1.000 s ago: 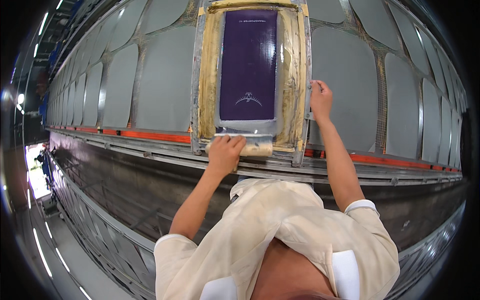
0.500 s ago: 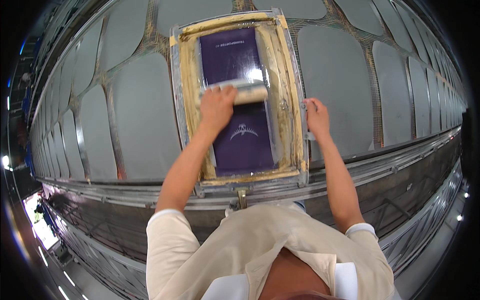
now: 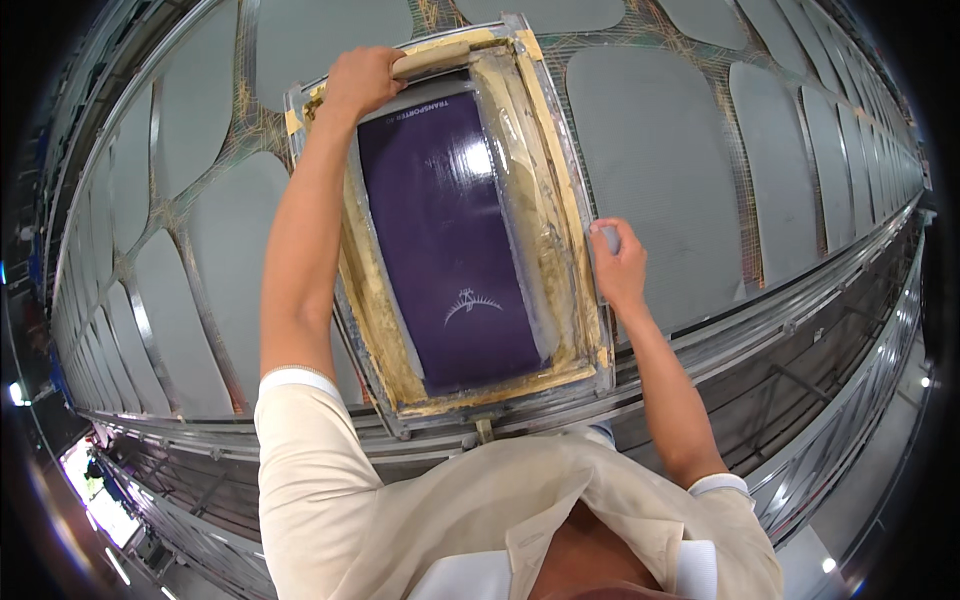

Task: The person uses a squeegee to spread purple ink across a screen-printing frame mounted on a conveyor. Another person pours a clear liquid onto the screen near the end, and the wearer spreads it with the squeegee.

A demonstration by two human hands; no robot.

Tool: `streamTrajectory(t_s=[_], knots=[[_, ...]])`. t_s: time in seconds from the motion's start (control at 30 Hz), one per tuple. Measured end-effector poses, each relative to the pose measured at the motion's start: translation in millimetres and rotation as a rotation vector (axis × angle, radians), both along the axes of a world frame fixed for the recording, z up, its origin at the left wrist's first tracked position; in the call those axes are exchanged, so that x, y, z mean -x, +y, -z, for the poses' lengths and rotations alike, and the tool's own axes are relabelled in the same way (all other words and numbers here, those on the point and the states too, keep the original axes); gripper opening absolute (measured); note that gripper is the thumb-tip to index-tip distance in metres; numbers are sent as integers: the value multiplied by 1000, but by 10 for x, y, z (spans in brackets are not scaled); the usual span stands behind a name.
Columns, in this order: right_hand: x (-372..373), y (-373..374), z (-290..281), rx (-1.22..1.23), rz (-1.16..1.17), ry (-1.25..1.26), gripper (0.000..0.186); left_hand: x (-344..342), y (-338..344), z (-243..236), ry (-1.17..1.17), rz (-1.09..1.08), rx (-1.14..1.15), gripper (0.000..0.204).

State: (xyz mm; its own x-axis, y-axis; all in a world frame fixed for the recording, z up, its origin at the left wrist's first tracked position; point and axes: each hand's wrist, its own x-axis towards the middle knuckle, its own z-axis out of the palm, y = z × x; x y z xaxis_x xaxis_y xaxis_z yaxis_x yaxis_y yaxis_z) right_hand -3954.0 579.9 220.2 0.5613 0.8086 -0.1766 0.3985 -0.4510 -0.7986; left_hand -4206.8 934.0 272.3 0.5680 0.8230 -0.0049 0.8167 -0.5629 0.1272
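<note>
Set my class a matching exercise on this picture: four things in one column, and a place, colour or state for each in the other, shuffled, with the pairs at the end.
Things:
1. Left hand
2. Right hand
3. Middle panel of the frame
4. Large flat pieces on the table either side of the frame

Places, colours, states:
A. Grey
B. By the frame's right-hand edge
C. Purple, with a pale emblem
D. Gripping a pale bar at the frame's far end

Right pairs: 1-D, 2-B, 3-C, 4-A
</note>
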Motion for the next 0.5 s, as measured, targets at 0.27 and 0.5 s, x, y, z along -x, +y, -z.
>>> streamTrajectory(t_s=[0.27, 0.5], knots=[[-88, -2, 235, -160, -41, -50, 33, 255, -2045, -62, -100, 57, 135, 26], [-122, 54, 194, -26, -43, 80, 32, 362, -3986, -204, -93, 80, 272, 39]])
